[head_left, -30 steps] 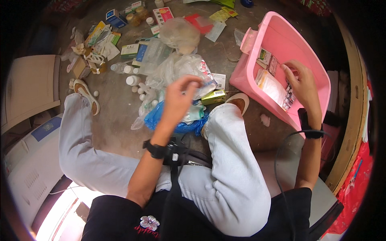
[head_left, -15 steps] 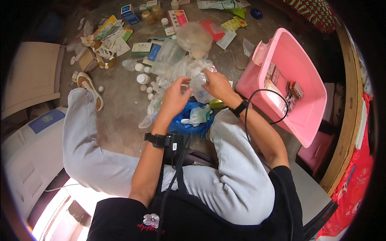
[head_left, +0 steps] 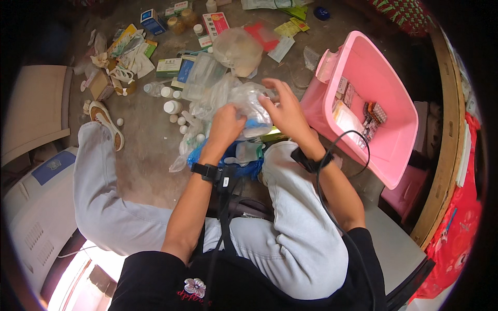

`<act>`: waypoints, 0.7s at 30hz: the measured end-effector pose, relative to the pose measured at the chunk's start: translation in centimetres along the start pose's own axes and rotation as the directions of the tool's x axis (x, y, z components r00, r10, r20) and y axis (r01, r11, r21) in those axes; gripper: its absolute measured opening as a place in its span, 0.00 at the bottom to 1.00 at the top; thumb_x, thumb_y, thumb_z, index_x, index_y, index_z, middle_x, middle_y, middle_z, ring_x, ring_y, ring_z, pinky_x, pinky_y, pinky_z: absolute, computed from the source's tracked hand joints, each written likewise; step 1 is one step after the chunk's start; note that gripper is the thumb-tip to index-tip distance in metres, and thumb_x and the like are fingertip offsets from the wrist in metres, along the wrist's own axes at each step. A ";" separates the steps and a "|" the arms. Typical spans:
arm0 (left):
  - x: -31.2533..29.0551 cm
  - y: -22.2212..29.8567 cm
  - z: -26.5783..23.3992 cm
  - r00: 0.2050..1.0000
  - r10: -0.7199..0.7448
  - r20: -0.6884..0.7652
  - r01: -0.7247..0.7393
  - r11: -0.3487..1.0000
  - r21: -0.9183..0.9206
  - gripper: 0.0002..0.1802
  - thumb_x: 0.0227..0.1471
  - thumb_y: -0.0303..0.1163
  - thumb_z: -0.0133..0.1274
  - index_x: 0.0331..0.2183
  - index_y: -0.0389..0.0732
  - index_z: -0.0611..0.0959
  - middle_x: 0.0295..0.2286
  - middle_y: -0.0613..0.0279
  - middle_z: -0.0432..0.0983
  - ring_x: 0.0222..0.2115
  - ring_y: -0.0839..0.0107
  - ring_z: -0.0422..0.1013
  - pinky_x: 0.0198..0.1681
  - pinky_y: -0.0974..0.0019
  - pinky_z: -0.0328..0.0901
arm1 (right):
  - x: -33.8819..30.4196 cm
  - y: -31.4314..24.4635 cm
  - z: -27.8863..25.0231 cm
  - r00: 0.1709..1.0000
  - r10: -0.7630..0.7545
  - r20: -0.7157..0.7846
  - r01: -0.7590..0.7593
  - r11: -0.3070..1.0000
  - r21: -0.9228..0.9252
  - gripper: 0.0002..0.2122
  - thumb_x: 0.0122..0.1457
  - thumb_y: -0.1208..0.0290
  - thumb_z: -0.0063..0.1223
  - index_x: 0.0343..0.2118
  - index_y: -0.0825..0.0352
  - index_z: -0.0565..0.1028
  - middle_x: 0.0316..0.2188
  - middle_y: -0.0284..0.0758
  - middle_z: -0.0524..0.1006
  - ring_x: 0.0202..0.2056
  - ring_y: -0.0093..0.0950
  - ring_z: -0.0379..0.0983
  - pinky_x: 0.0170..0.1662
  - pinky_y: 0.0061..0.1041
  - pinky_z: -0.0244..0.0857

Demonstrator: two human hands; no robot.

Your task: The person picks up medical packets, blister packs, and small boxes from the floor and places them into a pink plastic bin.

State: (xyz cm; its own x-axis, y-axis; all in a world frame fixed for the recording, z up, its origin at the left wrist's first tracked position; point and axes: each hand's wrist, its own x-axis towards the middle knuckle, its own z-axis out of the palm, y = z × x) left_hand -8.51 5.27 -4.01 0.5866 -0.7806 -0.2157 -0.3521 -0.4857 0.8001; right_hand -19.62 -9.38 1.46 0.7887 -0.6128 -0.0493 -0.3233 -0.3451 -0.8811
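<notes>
Closest in are the pale trousers point(head_left: 306, 223), one bent knee just beside a crumpled blue bag point(head_left: 254, 170) on the floor. Beyond that, the left hand point(head_left: 226, 126) is curled at the near left side of a clear plastic bag point(head_left: 253, 102); whether its fingers pinch the film I cannot tell. The right hand point(head_left: 288, 114) arches over the bag's right side, thumb and forefinger spread wide. The step in hand seems to be handling this bag with both hands, and the next move likely calls for a light, sure pinch (thin film slips and clings to itself). A green box point(head_left: 275, 136) lies partly hidden below the right hand. Farther off, white bottles point(head_left: 173, 107) stand to the left, the pink bin point(head_left: 313, 103) with blister packs point(head_left: 377, 112) sits to the right, and a cloudy, rounded bag point(head_left: 237, 52) rests past the clear one
</notes>
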 end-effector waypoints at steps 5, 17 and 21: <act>-0.8 -1.7 -1.9 0.996 0.005 -0.088 0.001 0.998 0.070 0.16 0.42 0.31 0.60 0.32 0.29 0.83 0.33 0.37 0.78 0.38 0.41 0.74 0.42 0.49 0.68 | 7.7 1.7 4.6 0.903 0.428 0.034 -0.419 0.861 0.287 0.22 0.56 0.69 0.55 0.54 0.70 0.70 0.49 0.44 0.74 0.45 0.36 0.74 0.44 0.31 0.68; -2.0 -2.8 -0.9 0.999 0.029 0.034 -0.028 0.999 -0.031 0.14 0.45 0.30 0.57 0.33 0.29 0.80 0.34 0.36 0.77 0.39 0.40 0.72 0.44 0.47 0.67 | 18.2 11.3 2.4 0.947 0.135 -0.293 -0.293 0.741 -0.604 0.27 0.49 0.70 0.58 0.55 0.61 0.71 0.54 0.45 0.71 0.55 0.48 0.66 0.58 0.42 0.62; -2.4 -1.5 -1.0 0.996 0.033 0.086 -0.024 0.994 -0.103 0.13 0.46 0.28 0.55 0.35 0.31 0.81 0.35 0.41 0.77 0.40 0.43 0.71 0.46 0.50 0.66 | 19.6 12.5 3.2 0.995 -0.100 -0.030 0.031 0.560 -0.828 0.25 0.50 0.71 0.58 0.55 0.61 0.72 0.52 0.46 0.73 0.53 0.48 0.68 0.56 0.42 0.64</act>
State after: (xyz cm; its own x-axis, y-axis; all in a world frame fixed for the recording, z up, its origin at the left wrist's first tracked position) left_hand -8.68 8.23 -4.14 0.5101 -0.8269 -0.2366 -0.2886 -0.4237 0.8586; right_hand -6.50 -23.46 -11.99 0.8009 -0.5964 0.0529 -0.5895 -0.8009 -0.1053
